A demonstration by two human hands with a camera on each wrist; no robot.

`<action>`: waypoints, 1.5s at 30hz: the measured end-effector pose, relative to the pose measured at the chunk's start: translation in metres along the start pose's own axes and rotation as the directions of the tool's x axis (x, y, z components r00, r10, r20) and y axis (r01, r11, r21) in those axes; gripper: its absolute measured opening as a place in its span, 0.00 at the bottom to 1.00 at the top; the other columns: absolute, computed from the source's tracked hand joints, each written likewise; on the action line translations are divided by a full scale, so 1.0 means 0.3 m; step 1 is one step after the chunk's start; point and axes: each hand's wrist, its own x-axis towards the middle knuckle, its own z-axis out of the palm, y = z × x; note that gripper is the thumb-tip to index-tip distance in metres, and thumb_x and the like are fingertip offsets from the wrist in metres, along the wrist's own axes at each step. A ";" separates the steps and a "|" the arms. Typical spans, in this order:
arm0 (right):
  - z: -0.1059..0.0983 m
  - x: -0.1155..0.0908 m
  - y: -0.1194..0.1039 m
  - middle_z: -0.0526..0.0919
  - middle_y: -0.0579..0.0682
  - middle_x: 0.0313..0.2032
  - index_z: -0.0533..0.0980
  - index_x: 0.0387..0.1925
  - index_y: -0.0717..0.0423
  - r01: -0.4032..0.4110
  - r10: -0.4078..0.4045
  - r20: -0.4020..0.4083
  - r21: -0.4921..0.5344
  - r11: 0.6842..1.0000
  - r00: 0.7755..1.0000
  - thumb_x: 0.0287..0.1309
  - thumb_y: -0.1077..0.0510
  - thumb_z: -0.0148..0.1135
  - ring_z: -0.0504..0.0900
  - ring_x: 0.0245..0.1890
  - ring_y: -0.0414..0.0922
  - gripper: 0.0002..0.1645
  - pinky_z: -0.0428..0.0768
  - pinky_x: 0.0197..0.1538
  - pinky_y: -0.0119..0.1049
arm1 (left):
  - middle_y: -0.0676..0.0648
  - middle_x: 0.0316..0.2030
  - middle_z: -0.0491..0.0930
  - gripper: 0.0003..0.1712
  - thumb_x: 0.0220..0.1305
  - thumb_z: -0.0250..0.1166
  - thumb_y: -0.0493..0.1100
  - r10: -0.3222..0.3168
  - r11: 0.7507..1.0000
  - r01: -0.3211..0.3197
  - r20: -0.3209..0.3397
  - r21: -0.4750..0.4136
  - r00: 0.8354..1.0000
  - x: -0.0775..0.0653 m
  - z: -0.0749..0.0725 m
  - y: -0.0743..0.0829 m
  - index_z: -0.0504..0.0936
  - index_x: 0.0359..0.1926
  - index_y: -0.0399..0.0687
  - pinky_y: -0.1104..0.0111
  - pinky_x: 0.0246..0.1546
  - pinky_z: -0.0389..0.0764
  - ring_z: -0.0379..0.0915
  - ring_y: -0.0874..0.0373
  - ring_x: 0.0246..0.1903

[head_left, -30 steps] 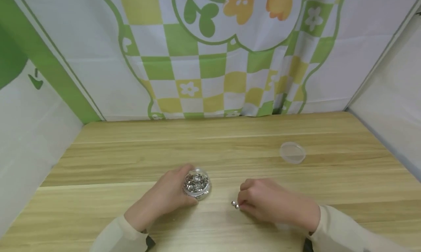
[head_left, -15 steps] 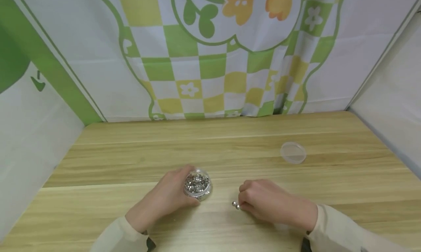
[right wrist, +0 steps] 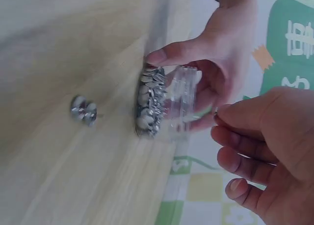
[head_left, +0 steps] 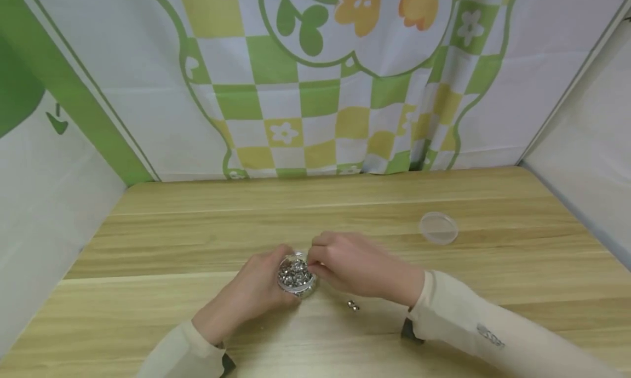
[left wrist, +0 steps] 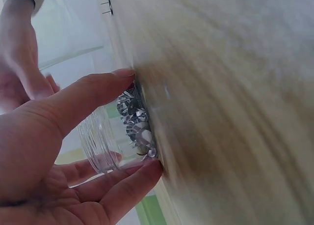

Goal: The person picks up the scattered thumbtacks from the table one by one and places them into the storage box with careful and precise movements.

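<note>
A small clear round jar (head_left: 297, 290) holds many silver thumbtacks (left wrist: 137, 124). Its mouth is uncovered, and my left hand (head_left: 256, 287) grips its side between thumb and fingers on the table. My right hand (head_left: 352, 263) is at the right of the jar's rim. In the right wrist view its thumb and index finger pinch a tiny thumbtack (right wrist: 216, 114), mostly hidden by the fingertips. Two thumbtacks (head_left: 353, 305) with shiny domed heads lie together on the table, right of the jar and below the right hand.
A clear round lid (head_left: 439, 228) lies at the back right of the wooden table (head_left: 207, 224). A green, yellow and white checked curtain (head_left: 320, 98) hangs behind the table's far edge, with pale panels at both sides.
My right hand has left the spot beside the two thumbtacks and moved left and away from me to the jar's rim. The left hand and jar have stayed in place.
</note>
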 end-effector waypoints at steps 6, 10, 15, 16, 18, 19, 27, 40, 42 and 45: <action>0.040 0.074 -0.008 0.81 0.42 0.28 0.84 0.32 0.51 0.007 -0.008 0.020 0.011 1.000 1.000 0.58 0.57 0.65 0.76 0.27 0.35 0.04 0.84 0.29 0.31 | 0.46 0.33 0.84 0.36 0.27 0.82 0.44 0.024 1.000 -0.024 -0.009 0.012 1.000 0.002 -0.001 0.002 0.75 0.43 0.46 0.56 0.34 0.86 0.79 0.52 0.32; 0.050 0.080 -0.007 0.82 0.42 0.29 0.85 0.34 0.51 0.026 -0.026 0.026 0.011 1.000 0.999 0.57 0.58 0.65 0.78 0.29 0.36 0.05 0.85 0.31 0.31 | 0.48 0.31 0.83 0.35 0.27 0.82 0.44 0.026 1.000 -0.026 0.004 0.013 1.000 0.006 -0.002 0.003 0.74 0.41 0.48 0.56 0.32 0.85 0.78 0.53 0.30; 0.046 0.059 0.003 0.82 0.43 0.29 0.86 0.35 0.52 0.036 -0.036 0.026 0.023 0.999 0.999 0.57 0.58 0.66 0.77 0.30 0.36 0.05 0.85 0.31 0.31 | 0.44 0.34 0.85 0.40 0.27 0.82 0.44 0.011 1.000 -0.011 0.008 0.017 1.000 0.006 -0.005 0.001 0.75 0.47 0.45 0.54 0.35 0.86 0.80 0.50 0.33; 0.043 0.052 0.005 0.82 0.43 0.28 0.86 0.34 0.52 0.036 -0.037 0.019 0.029 0.999 0.999 0.57 0.58 0.66 0.77 0.29 0.36 0.05 0.84 0.31 0.32 | 0.43 0.35 0.85 0.40 0.26 0.82 0.43 0.009 1.000 -0.009 0.006 0.017 1.000 0.005 -0.006 0.001 0.76 0.48 0.44 0.53 0.36 0.86 0.80 0.49 0.33; 0.036 0.035 0.010 0.82 0.42 0.28 0.86 0.33 0.52 0.033 -0.033 0.004 0.039 0.999 0.999 0.57 0.58 0.66 0.77 0.29 0.36 0.04 0.84 0.31 0.32 | 0.41 0.35 0.85 0.41 0.26 0.82 0.42 0.008 1.000 -0.008 0.000 0.012 1.000 0.002 -0.007 0.000 0.76 0.48 0.43 0.52 0.37 0.86 0.80 0.48 0.34; 0.031 0.022 0.011 0.82 0.42 0.27 0.85 0.33 0.51 0.028 -0.028 0.000 0.044 0.999 1.000 0.57 0.58 0.66 0.76 0.29 0.36 0.04 0.84 0.31 0.32 | 0.41 0.35 0.85 0.41 0.25 0.82 0.42 0.008 1.000 -0.008 -0.002 0.009 1.000 0.002 -0.007 0.001 0.76 0.48 0.42 0.52 0.37 0.87 0.80 0.47 0.34; 0.014 -0.133 0.031 0.81 0.41 0.25 0.84 0.26 0.50 -0.026 0.023 0.055 0.045 0.999 0.998 0.54 0.60 0.66 0.76 0.27 0.36 0.04 0.84 0.30 0.32 | 0.37 0.38 0.85 0.43 0.26 0.82 0.42 -0.018 1.000 0.018 0.007 0.007 1.000 0.004 0.000 0.002 0.75 0.51 0.41 0.48 0.42 0.86 0.80 0.42 0.37; 0.039 -0.204 0.022 0.78 0.38 0.23 0.82 0.24 0.47 -0.063 0.058 0.146 0.033 0.997 0.988 0.52 0.57 0.68 0.75 0.24 0.32 0.04 0.83 0.26 0.29 | 0.36 0.40 0.85 0.44 0.27 0.82 0.43 -0.028 1.000 0.028 0.025 0.007 0.999 0.007 0.000 0.003 0.75 0.52 0.42 0.45 0.44 0.84 0.79 0.39 0.40; 0.049 -0.204 0.020 0.77 0.37 0.22 0.81 0.23 0.46 -0.069 0.063 0.154 0.034 0.997 0.986 0.52 0.57 0.68 0.75 0.24 0.32 0.05 0.82 0.25 0.29 | 0.36 0.40 0.85 0.44 0.27 0.82 0.43 -0.029 1.000 0.029 0.024 0.003 0.999 0.006 -0.001 0.002 0.75 0.52 0.42 0.44 0.44 0.84 0.79 0.39 0.40; 0.058 -0.203 0.019 0.75 0.37 0.21 0.80 0.21 0.46 -0.079 0.072 0.160 0.038 0.996 0.984 0.52 0.59 0.67 0.73 0.23 0.33 0.07 0.80 0.23 0.28 | 0.36 0.40 0.85 0.43 0.27 0.82 0.42 -0.027 1.000 0.027 0.023 0.000 0.999 0.006 -0.002 0.002 0.75 0.52 0.42 0.45 0.44 0.84 0.79 0.39 0.40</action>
